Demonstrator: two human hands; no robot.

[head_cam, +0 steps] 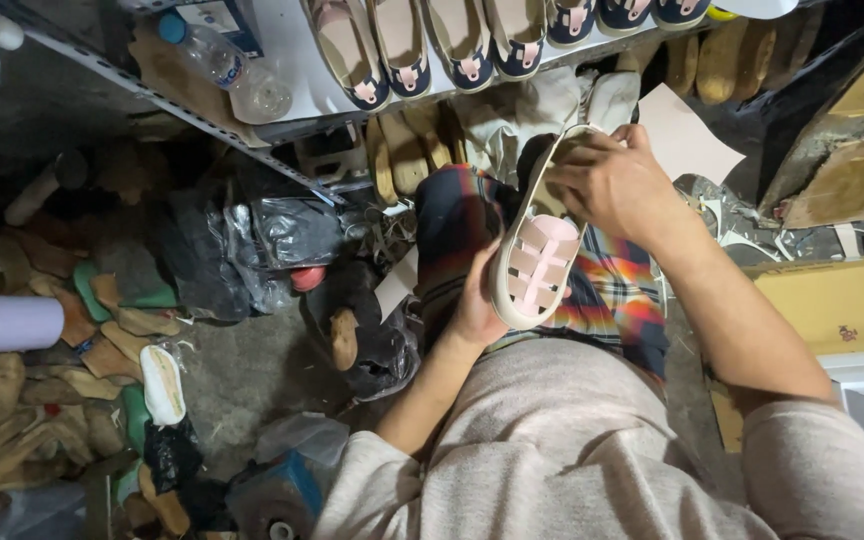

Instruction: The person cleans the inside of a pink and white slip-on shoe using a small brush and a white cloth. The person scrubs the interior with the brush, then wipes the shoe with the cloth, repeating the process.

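Both hands (552, 250) gripping sandal (537, 250), clutter close

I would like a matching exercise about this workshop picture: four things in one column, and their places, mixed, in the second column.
1. Cream sandal with pink straps
2. Clear plastic water bottle
3. White paper roll
4. Row of navy-edged shoes

a. at the left edge, among cork soles
b. along the top shelf
c. between left hand and right hand
d. top left, lying on the shelf

Pairs: 1-c, 2-d, 3-a, 4-b
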